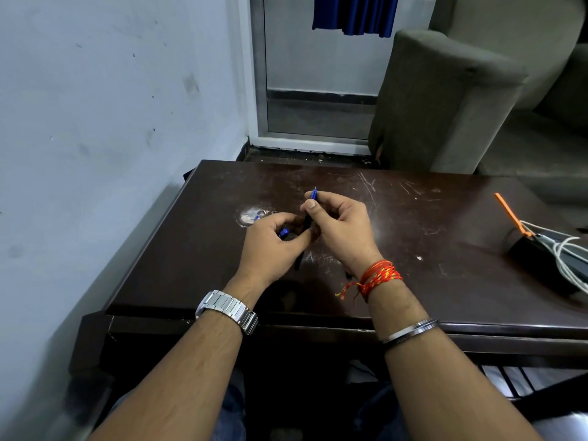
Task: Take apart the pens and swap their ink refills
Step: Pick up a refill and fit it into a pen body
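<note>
A wall stands left of the hands and a grey sofa (445, 100) far ahead on the right. The dark tabletop (429, 249) under them is hard and scratched. The right hand (342, 230) pinches a blue-tipped pen (309, 214). The left hand (270, 246) grips a small blue piece (284, 232). Pens are light, thin and slippery; holding the middle seems best.
</note>
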Demonstrator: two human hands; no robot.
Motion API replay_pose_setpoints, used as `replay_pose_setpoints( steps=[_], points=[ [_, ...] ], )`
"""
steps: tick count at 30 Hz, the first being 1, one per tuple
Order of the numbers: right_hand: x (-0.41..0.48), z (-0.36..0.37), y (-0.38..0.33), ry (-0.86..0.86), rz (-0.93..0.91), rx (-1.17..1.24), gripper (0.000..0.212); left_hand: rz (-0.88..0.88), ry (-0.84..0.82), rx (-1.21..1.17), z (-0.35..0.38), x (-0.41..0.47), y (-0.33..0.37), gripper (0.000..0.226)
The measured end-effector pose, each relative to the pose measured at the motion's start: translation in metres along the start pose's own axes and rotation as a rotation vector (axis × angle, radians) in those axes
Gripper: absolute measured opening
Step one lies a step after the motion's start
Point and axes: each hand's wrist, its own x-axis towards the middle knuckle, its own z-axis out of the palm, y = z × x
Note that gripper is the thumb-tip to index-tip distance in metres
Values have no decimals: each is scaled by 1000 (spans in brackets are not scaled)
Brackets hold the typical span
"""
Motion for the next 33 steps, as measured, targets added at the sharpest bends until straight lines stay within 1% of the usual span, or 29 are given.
replay_pose_setpoints(
  steps=[4,8,11,14,19,23,28,31,33],
  points=[
    [0,1,-1,-19,8,2,21,19,-18,51,3,0,-1,16],
    [0,0,0,-17,3,-23,22,18,-1,30,0,0,0,16],
    [1,0,1,-20,-2,-18,23,18,-9,20,0,-1,2,13],
    [1,1,2,-25,-1,-18,22,30,-14,58,3,-1,2,13],
    [1,0,3,-20,-30,-50,22,50,11,56,1,-1,2,13],
    [2,1,3,-18,-30,-32,24,60,-6,61,2,-1,2,8],
    [1,1,3,-11,-10,-20,27,71,-2,80,3,0,-1,11],
    [1,1,2,-24,2,-9,22,72,0,53,3,1,-3,9],
    [2,1,2,-32,19,1,17,44,-37,24,4,2,-5,14]
  ],
)
